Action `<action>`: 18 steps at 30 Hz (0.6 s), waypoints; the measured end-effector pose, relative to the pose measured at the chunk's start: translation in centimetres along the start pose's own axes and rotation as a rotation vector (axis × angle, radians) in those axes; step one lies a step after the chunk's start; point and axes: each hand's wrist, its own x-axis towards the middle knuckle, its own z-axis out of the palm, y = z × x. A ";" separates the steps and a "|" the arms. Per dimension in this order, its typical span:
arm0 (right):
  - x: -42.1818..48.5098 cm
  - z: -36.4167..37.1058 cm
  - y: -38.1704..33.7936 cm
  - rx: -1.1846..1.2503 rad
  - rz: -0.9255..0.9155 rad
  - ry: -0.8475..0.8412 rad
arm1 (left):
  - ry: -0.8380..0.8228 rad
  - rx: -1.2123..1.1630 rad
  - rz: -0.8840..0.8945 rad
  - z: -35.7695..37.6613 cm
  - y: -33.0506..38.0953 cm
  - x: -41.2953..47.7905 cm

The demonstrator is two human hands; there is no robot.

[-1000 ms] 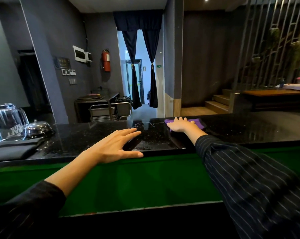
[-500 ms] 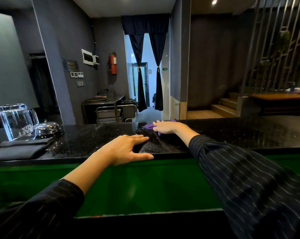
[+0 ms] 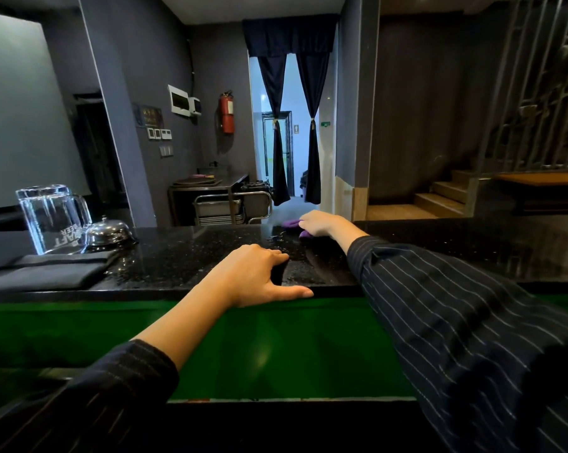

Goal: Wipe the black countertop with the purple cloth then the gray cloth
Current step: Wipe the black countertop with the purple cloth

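my right hand (image 3: 321,223) pressing flat-ish on the purple cloth (image 3: 290,223), left hand (image 3: 259,276) loose, resting on the black countertop (image 3: 184,256) edge

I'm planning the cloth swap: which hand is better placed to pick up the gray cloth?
Left, probably. The left hand rests empty on the near edge of the black countertop, nearer the folded gray cloth at the left. The right hand is pressing the purple cloth at the far edge.

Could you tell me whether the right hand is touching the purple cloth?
Touching. The head view shows the right hand lying on top of the purple cloth, which peeks out from under its fingers on the black countertop.
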 end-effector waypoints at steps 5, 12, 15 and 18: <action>-2.0 0.3 -2.6 0.111 -0.112 -0.097 | 0.071 0.115 0.002 0.2 -0.1 0.0; -5.4 0.9 -1.3 0.098 -0.183 -0.212 | 0.132 0.270 -0.053 -0.6 0.7 -0.6; -6.9 0.7 0.6 0.125 -0.143 -0.200 | 0.137 0.270 -0.046 -0.5 0.8 -0.7; -7.8 0.4 2.1 0.115 -0.029 -0.163 | 0.150 0.266 -0.045 -0.5 0.8 -0.5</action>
